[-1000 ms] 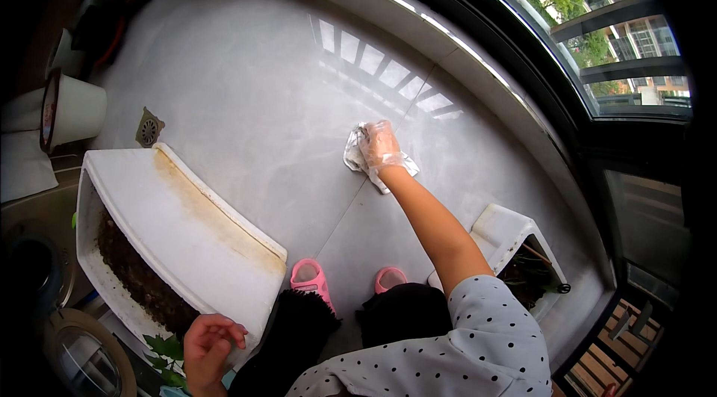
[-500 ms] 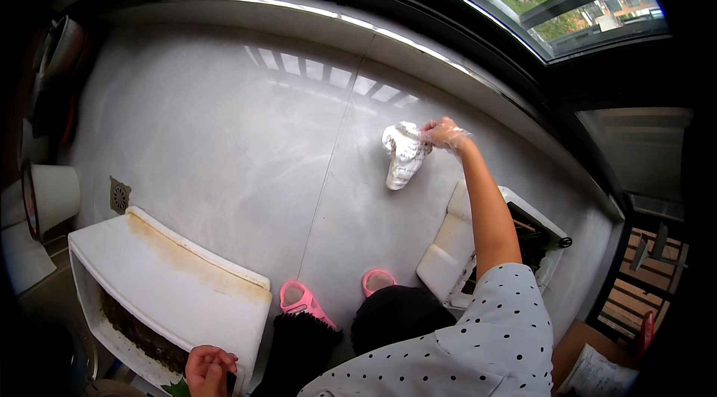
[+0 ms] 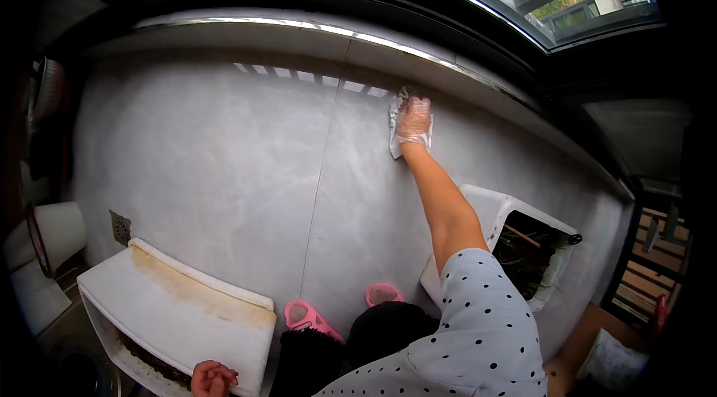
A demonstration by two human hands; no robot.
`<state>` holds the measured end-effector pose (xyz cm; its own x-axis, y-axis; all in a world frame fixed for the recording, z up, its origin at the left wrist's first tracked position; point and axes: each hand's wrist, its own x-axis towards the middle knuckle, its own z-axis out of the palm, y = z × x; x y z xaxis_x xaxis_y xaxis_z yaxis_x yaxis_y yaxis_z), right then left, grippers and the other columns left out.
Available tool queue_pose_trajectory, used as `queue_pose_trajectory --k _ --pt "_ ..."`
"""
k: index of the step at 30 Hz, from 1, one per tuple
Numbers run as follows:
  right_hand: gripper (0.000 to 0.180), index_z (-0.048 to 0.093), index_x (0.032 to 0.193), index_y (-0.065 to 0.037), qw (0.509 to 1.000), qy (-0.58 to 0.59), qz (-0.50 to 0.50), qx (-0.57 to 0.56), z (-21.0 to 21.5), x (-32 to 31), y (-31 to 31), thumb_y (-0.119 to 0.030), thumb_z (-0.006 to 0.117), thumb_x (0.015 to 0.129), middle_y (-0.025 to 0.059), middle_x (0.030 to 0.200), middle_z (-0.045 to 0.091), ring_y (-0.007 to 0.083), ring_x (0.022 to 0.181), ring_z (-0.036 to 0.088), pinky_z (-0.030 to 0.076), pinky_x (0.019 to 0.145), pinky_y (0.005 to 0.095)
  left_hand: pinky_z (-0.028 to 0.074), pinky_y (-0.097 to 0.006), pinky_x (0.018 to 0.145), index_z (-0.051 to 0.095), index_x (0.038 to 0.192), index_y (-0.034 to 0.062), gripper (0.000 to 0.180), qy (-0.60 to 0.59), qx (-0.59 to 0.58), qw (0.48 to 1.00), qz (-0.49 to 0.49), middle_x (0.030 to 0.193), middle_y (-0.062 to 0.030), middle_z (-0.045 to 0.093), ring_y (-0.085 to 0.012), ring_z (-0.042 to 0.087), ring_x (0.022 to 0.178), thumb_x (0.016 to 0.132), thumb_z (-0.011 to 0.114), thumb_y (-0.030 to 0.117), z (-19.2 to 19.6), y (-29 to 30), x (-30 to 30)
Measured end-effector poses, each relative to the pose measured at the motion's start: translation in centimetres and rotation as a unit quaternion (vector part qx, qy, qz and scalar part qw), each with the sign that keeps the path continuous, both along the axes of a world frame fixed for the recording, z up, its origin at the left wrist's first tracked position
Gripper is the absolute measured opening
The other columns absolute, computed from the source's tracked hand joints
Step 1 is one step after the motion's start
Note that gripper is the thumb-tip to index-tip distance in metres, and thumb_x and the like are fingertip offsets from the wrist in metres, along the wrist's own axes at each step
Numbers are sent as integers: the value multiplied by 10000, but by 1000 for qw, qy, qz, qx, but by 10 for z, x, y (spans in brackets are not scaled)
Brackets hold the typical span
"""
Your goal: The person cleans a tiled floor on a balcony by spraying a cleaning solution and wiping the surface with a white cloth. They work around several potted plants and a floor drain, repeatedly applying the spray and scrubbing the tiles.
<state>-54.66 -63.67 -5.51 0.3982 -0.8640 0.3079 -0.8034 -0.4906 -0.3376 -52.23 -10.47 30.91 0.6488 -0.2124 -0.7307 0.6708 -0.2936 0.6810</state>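
My right hand (image 3: 414,121), in a clear plastic glove, is closed on a crumpled white cloth (image 3: 396,128) and presses it to the grey floor near the raised ledge. Part of the cloth is hidden under the hand, with grey marks at its far end. My left hand (image 3: 213,378) is bare, with its fingers curled in, at the lower edge beside a white planter (image 3: 179,300). Nothing shows between its fingers. The planter has a brown stain along its top edge and dark soil inside.
Right of my arm stands a second white planter (image 3: 493,206) with dark soil and a stick. A drain cover (image 3: 120,228) lies by the left planter. A white pot (image 3: 60,236) stands far left. My pink shoes (image 3: 310,317) are on the floor (image 3: 224,165); a ledge (image 3: 448,72) runs below the window.
My right hand has moved away from me and slightly left, bringing the cloth from hanging in my fingers to flat against the floor. My left hand stays by the planter. The view has shifted slightly.
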Motion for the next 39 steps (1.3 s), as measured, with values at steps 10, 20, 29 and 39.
queue_pose_trajectory --k 10,20,29,39 --pt "209 569 970 -137 923 -54 347 158 17 -54 145 -81 584 769 112 869 547 284 721 577 479 555 377 418 -307 784 502 1096 -16 311 -14 -14 1000 -11 889 -93 553 -167 508 784 855 589 161 6 -15 7" --pt "98 588 840 -110 982 -110 156 0 -1 82 45 -133 609 747 141 832 545 318 701 565 479 592 395 423 -286 756 502 1095 -18 290 -3 12 1000 -5 871 -89 553 -164 506 779 860 578 134 0 -4 8" --pt "148 570 892 -73 931 -142 289 170 17 -61 142 -80 618 752 118 812 533 289 692 556 466 597 381 413 -308 775 500 1096 -19 291 2 -43 999 8 855 -84 534 -166 487 763 868 568 148 1 2 5" --pt "113 590 867 -80 933 -115 315 128 -6 39 92 -111 608 760 149 842 548 327 730 576 475 643 408 407 -320 794 501 1100 -19 287 10 -58 998 11 862 -84 531 -162 480 764 876 553 154 -1 -5 8"
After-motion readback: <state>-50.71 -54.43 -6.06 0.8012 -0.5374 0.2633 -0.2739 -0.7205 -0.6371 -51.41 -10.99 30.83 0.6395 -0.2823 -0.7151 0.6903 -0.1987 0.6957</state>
